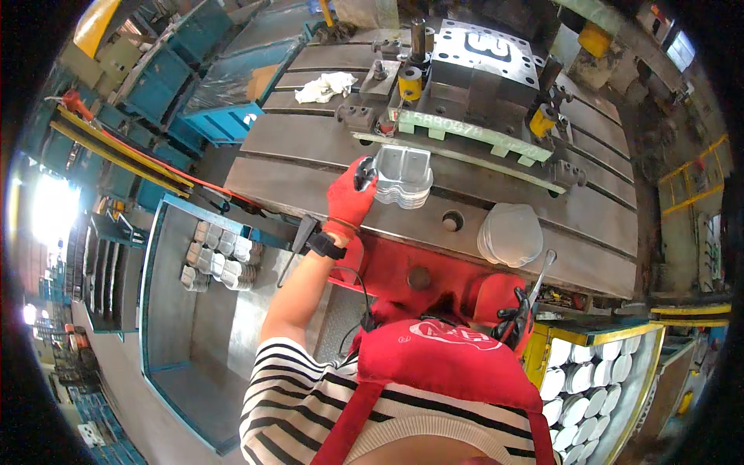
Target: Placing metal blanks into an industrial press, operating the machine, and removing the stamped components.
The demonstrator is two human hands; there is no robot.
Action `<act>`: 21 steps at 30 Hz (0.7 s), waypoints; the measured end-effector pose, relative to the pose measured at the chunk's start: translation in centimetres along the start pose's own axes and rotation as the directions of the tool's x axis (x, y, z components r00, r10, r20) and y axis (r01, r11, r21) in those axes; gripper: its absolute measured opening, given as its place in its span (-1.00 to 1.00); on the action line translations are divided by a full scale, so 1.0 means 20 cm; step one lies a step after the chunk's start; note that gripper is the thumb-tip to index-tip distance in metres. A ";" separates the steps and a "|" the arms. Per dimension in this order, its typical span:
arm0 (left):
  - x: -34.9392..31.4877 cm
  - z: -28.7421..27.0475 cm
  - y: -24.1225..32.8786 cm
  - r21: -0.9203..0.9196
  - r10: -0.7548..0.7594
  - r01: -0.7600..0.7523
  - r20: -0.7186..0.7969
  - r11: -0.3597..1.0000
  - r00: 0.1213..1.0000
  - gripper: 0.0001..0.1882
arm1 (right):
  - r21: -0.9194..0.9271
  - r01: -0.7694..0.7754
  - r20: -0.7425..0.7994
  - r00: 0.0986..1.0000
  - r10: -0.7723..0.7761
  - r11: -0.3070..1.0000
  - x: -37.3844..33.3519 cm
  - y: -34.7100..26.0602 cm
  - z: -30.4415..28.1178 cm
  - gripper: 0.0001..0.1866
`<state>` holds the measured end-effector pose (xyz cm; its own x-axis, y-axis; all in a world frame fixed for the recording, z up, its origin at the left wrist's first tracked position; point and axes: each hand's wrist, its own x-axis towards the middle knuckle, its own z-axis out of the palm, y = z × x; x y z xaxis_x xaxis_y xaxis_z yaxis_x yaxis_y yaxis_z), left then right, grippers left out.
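My left hand (350, 198), in a red glove with black coating, is curled at the left rim of a stack of pressed metal trays (404, 172) with two hollows each. The stack rests on the slotted press bed near its front edge. My right hand (514, 319), gloved the same way, is low in front of my apron, closed round a slim metal rod (544, 271) with a rounded tip. Just beyond the rod lies a fanned pile of flat, rounded sheet-metal blanks (511, 235).
A steel die (484, 54) with yellow collars stands at the back of the bed (294, 159). A white rag (325, 87) lies at its left. Formed trays (221, 256) sit in a blue-edged bin (167, 310) at left; a yellow-framed crate (535, 356) at right holds round blanks.
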<state>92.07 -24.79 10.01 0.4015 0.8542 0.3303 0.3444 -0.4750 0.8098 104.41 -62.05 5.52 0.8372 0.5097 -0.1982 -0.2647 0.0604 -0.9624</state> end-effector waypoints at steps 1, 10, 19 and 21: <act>-0.01 -0.01 0.00 0.001 -0.005 0.005 0.002 1.000 1.000 -0.59 | -0.018 -0.003 0.009 1.000 0.003 1.000 0.00 -0.01 0.00 -0.59; -0.03 0.04 0.01 0.219 0.111 -0.142 0.147 0.965 0.983 -0.57 | -0.043 -0.242 0.041 0.969 0.243 0.969 -0.01 -0.12 -0.02 -0.61; -0.07 0.05 0.00 0.413 0.229 -0.332 0.279 0.848 0.933 -0.50 | -0.096 -0.340 0.170 0.920 0.352 0.936 0.04 -0.17 -0.07 -0.58; -0.07 0.04 0.00 0.416 0.261 -0.346 0.248 0.841 0.933 -0.49 | -0.079 -0.341 0.189 0.918 0.350 0.937 0.06 -0.19 -0.07 -0.57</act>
<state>92.25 -26.09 9.05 0.6747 0.6205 0.3996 0.5039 -0.7829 0.3649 106.99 -62.85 8.66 0.5856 0.6508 -0.4834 -0.4954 -0.1847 -0.8488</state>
